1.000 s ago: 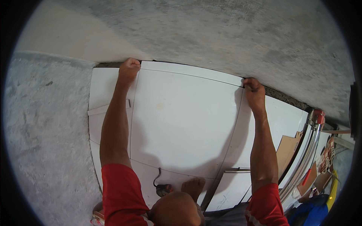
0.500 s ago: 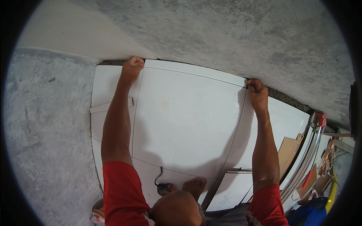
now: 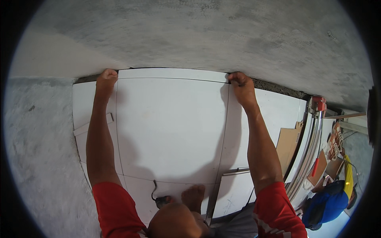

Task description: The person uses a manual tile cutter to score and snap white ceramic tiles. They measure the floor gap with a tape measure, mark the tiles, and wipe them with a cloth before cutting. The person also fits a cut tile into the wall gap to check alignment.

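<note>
A narrow white tile strip (image 3: 173,73) lies along the foot of the grey wall, against the far edge of a large white floor tile (image 3: 174,123). My left hand (image 3: 106,82) is closed at the strip's left end, knuckles up by the wall. At the right end, my right hand (image 3: 243,88) has its fingers curled in, thumb and forefinger against the strip's corner. The undersides of my fingers are hidden. Rough dark gaps show beside the strip, a short one left of my left hand and a longer gap (image 3: 278,89) right of my right hand.
A tile cutter (image 3: 318,104) with metal rails stands at right, next to a cardboard piece (image 3: 287,146). Loose tile pieces (image 3: 233,195) lie nearer me. Another thin offcut (image 3: 94,123) sits by my left forearm. A small black strapped device (image 3: 162,202) rests by my bare foot (image 3: 193,197).
My view has turned, so the floor and both arms appear further left. Both hands stay at the strip's ends, and the strip itself shows no clear movement.
</note>
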### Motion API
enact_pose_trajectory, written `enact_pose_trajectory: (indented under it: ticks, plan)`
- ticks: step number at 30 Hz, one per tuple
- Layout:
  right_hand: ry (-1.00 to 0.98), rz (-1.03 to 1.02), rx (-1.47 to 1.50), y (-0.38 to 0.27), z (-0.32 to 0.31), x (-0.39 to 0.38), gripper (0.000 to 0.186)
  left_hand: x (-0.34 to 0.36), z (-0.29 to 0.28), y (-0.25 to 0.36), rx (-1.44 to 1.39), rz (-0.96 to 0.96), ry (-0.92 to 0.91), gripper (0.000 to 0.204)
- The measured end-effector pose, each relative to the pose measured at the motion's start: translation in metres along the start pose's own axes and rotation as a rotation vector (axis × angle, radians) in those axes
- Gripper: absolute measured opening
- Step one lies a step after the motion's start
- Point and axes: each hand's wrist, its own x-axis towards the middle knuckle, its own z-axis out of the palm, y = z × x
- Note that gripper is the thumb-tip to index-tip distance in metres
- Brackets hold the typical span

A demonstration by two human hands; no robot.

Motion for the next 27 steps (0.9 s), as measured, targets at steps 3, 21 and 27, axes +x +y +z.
enact_pose_trajectory:
  ticks: [3, 21, 27]
  plan:
    - [0.006, -0.004, -0.027, 0.001, -0.002, 0.000, 0.018, -0.002, 0.002, 0.008, -0.004, 0.019, -0.016, 0.014]
    - [0.010, -0.058, 0.121, 0.001, -0.002, -0.012, 0.030, -0.011, -0.009, -0.012, -0.165, 0.064, -0.072, 0.042]
    - [0.027, -0.088, 0.016, 0.000, 0.000, -0.018, 0.033, -0.016, -0.007, 0.003, -0.111, 0.050, -0.056, 0.039]
